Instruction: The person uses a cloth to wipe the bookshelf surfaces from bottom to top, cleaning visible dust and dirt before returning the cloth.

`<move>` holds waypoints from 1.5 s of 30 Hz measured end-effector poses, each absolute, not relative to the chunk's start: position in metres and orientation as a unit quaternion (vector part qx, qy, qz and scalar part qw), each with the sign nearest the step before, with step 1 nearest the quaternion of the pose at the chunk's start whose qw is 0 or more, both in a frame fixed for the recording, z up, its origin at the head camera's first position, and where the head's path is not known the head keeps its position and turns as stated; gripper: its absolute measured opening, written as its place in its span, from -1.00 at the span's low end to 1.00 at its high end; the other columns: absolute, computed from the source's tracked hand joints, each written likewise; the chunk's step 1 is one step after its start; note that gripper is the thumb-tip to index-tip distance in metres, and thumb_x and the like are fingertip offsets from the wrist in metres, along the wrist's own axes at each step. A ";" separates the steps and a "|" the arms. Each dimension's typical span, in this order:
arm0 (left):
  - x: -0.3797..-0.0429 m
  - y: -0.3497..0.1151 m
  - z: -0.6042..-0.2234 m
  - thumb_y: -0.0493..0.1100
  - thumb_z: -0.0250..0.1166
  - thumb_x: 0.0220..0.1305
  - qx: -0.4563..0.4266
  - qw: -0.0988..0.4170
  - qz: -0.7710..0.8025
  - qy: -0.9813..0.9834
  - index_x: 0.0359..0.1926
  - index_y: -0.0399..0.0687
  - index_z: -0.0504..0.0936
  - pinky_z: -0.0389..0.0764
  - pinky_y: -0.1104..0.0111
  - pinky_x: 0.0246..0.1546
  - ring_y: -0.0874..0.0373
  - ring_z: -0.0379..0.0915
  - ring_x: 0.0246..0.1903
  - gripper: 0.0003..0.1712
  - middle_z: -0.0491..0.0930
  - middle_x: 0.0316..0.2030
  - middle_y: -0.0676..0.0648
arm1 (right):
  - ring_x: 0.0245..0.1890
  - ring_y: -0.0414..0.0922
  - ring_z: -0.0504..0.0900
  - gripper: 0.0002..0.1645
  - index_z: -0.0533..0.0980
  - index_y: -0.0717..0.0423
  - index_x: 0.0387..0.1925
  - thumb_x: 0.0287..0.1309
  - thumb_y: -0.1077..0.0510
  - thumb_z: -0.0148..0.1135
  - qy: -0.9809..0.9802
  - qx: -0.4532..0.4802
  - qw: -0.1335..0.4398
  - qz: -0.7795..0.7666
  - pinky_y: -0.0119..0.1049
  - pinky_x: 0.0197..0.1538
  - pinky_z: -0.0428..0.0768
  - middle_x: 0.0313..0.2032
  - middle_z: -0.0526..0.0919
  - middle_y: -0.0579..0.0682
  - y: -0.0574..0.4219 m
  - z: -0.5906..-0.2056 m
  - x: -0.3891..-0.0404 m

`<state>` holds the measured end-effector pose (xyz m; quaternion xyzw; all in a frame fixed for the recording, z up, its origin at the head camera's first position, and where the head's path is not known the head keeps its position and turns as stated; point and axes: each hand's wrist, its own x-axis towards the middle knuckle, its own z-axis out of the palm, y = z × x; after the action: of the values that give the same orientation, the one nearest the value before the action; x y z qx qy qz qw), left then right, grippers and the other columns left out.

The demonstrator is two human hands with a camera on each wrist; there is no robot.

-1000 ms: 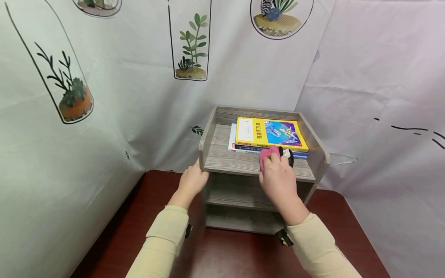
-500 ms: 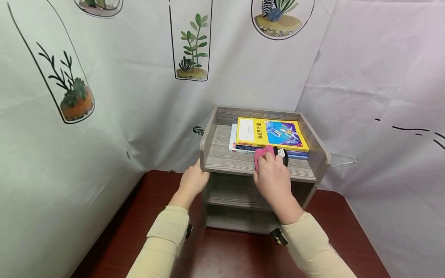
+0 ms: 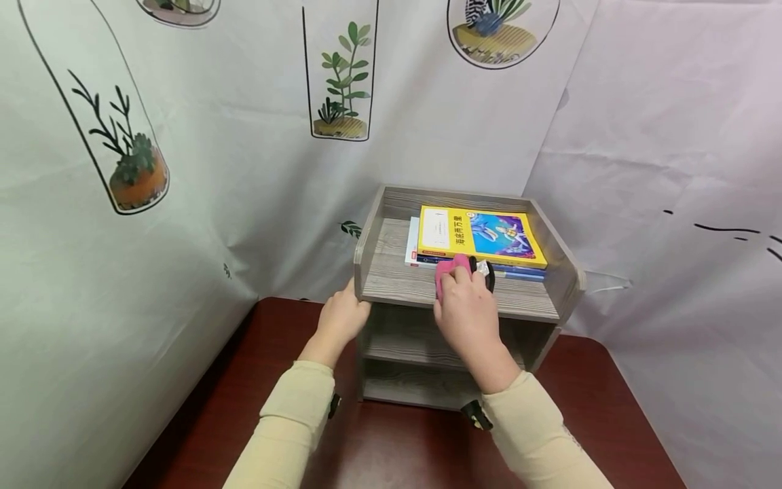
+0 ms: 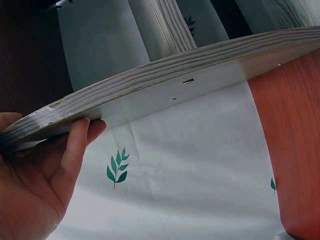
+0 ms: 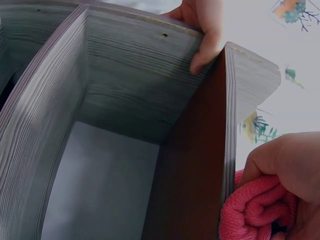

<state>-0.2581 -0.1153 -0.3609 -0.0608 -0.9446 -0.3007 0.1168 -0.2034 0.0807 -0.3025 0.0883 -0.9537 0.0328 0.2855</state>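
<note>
A small grey wood-grain shelf stands on the table. My left hand grips the front edge of its left side panel, just under the top board. In the left wrist view, fingers lie along the panel's outer face. My right hand holds a bunched pink cloth at the front of the top board. Black edging and a white tag show beside the pink in the head view. Behind the cloth lies a stack of books, with a yellow book uppermost.
Raised sides and a back wall surround the top board. Below it are open compartments with a middle board. The dark red table meets white wall sheets printed with plants at the back and sides.
My right hand has slid leftward along the front of the top board with the pink cloth. My left hand keeps its place on the side panel, and the books have not moved.
</note>
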 end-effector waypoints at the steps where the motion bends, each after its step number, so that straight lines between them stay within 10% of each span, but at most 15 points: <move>1: -0.258 -0.115 -0.361 -0.01 -0.04 0.34 -0.061 0.117 -0.300 -0.945 0.33 -0.03 0.23 0.43 0.05 -0.45 -0.16 0.55 -0.42 -0.43 0.61 -0.29 -0.29 | -0.40 0.06 0.37 -0.49 0.58 0.25 -0.13 -0.15 0.05 0.41 -0.954 0.089 0.286 0.034 -0.13 -0.44 0.50 -0.26 0.50 0.16 0.079 -0.303 -0.204; 45: -0.256 -0.114 -0.359 -0.05 0.00 0.31 -0.057 0.116 -0.295 -0.947 0.32 -0.09 0.23 0.46 0.01 -0.35 -0.20 0.55 -0.31 -0.43 0.60 -0.22 -0.31 | -0.40 0.05 0.38 -0.58 0.59 0.23 -0.18 -0.09 0.07 0.35 -0.950 0.119 0.287 0.036 -0.16 -0.47 0.48 -0.28 0.49 0.11 0.039 -0.302 -0.209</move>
<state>-0.2561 -0.1141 -0.3593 -0.0575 -0.9467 -0.2952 0.1156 -0.2090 0.0387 -0.3017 0.1191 -0.9498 0.0359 0.2872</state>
